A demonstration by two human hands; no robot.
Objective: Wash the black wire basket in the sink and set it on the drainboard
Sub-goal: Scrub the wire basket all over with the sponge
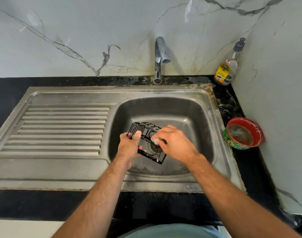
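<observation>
In the middle of the frame, over the sink [195, 107], the left hand [128, 148] grips the black wire basket [143, 129], fingers wrapped around it; the right hand [174, 143] pinches a soapy sponge [155, 140] against it

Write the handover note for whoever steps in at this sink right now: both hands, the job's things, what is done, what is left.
Left hand: grips the black wire basket by its left side, held over the sink basin.
Right hand: presses a pale scrub pad against the basket's top.
Tap: no water visibly running.
Done: suds on the basket's wires; scrubbing under way.
Left: finish scrubbing, rinse, set the basket on the ribbed drainboard to the left.
</observation>
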